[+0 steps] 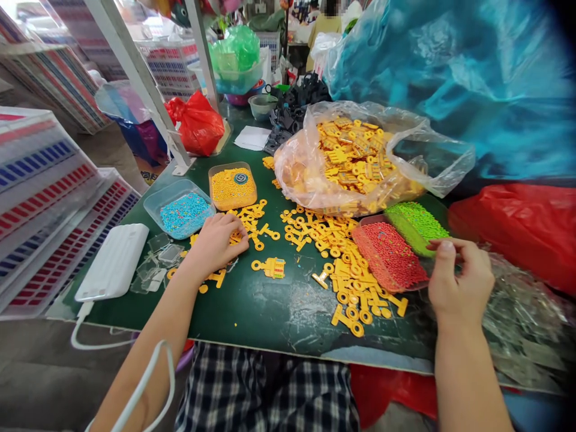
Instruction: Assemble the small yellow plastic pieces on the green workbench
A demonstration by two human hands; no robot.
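Note:
My left hand (pixel 220 241) rests over yellow plastic pieces on the green table, its fingers curled and pressed together; what they hold, if anything, is hidden. My right hand (pixel 461 276) is at the right edge of the box of green beads (pixel 420 221), thumb and fingers bent towards each other, with anything between them too small to make out. Beside that box lies a box of red beads (pixel 389 249). Between my hands, a yellow piece with coloured rows (pixel 274 267) lies flat. Blue beads (pixel 184 213) and yellow beads (pixel 231 187) fill two boxes beyond my left hand.
A clear bag of yellow parts (pixel 355 156) stands at the back, near black parts (pixel 299 102). Loose yellow pieces (pixel 351 264) cover the middle right. A white power bank (pixel 112 261) with a cable is on the left; clear plastic pieces (pixel 522 318) lie at the right.

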